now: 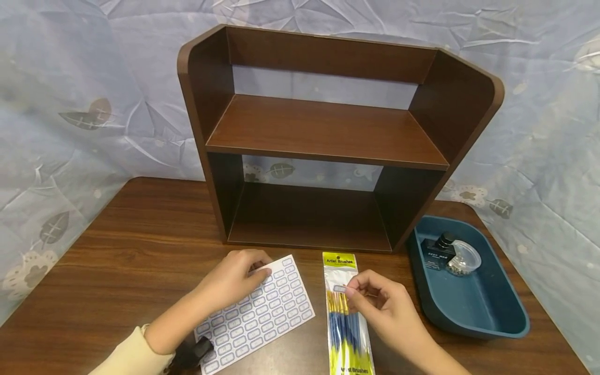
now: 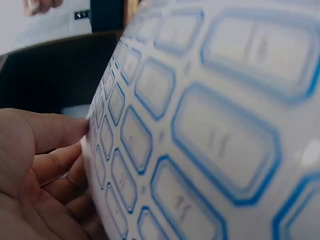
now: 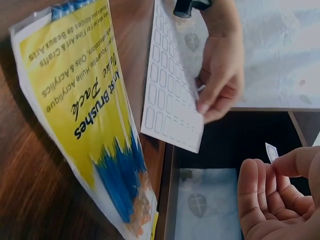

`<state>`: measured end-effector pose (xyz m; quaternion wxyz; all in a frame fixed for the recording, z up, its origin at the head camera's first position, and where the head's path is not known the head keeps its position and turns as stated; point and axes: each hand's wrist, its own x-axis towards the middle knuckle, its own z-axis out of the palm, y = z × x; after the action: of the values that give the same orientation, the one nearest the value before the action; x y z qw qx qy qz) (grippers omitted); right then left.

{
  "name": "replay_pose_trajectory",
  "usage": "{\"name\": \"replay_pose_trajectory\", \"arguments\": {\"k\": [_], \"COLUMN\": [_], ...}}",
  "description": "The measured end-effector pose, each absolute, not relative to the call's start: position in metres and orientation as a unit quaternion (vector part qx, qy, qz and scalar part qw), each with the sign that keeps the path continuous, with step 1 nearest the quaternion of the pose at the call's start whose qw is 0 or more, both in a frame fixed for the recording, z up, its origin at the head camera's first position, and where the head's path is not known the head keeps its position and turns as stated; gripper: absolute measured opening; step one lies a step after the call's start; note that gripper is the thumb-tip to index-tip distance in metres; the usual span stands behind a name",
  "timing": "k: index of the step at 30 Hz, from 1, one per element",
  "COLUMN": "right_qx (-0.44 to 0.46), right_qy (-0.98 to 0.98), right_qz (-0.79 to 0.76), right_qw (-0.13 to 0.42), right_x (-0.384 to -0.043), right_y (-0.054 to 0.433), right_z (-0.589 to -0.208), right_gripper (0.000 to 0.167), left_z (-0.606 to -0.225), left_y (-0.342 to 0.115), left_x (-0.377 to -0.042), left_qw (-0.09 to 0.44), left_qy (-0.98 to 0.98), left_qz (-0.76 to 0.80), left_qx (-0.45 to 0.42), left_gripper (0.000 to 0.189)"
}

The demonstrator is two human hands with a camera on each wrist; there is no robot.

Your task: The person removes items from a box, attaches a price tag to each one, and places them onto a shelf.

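Note:
My left hand [image 1: 241, 276] pinches the upper edge of a white sheet of blue-bordered label stickers [image 1: 262, 312], thumb on its face. In the left wrist view the sheet [image 2: 200, 125] bends close to the camera, with handwritten marks on its labels. Between thumb and fingers my right hand [image 1: 384, 302] pinches one small label sticker [image 1: 339, 288], held over a pack of artist brushes [image 1: 347, 333]. That same sticker [image 3: 271, 152] stands up from the fingertips in the right wrist view. Blue handles and yellow printing show through the clear brush pack.
Behind the hands stands a dark brown two-tier shelf [image 1: 328, 130] on the wooden table [image 1: 140, 234]. At the right, a blue bin [image 1: 492, 297] contains a black bottle with its box [image 1: 438, 252] and a clear round container [image 1: 464, 259]. Patterned cloth [image 1: 70, 130] hangs behind.

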<state>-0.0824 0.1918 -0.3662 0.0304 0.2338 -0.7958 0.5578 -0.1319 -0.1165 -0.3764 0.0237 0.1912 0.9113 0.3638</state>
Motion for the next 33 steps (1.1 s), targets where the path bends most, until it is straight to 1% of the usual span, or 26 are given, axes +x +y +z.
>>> {"name": "replay_pose_trajectory", "arguments": {"k": [6,10,19,26,33], "right_qx": [0.208,0.188,0.173,0.181,0.189], "right_qy": [-0.796,-0.799,-0.802,-0.799,-0.795], "right_qz": [0.568,0.571,0.568,0.569,0.573], "right_qw": [-0.006,-0.032,-0.064,-0.072,-0.066], "right_x": [-0.084,-0.084,-0.084,-0.084,-0.084], "right_y": [0.199,0.202,0.206,0.208,0.208], "right_z": [-0.366,-0.366,-0.366,-0.367,-0.367], "right_gripper": [0.005,0.008,0.012,0.013,0.013], "left_z": [-0.388,-0.394,-0.398,-0.397,-0.397], "left_y": [-0.13,-0.137,-0.142,-0.141,-0.139], "left_x": [-0.14,-0.146,-0.149,-0.149,-0.149], "left_qw": [0.037,0.038,0.032,0.041,0.027], "left_qy": [0.936,0.943,0.952,0.958,0.967], "left_qz": [0.317,0.297,0.273,0.255,0.207], "left_qx": [0.148,0.143,0.132,0.122,0.146], "left_gripper": [0.013,0.011,0.01,0.011,0.019]}}
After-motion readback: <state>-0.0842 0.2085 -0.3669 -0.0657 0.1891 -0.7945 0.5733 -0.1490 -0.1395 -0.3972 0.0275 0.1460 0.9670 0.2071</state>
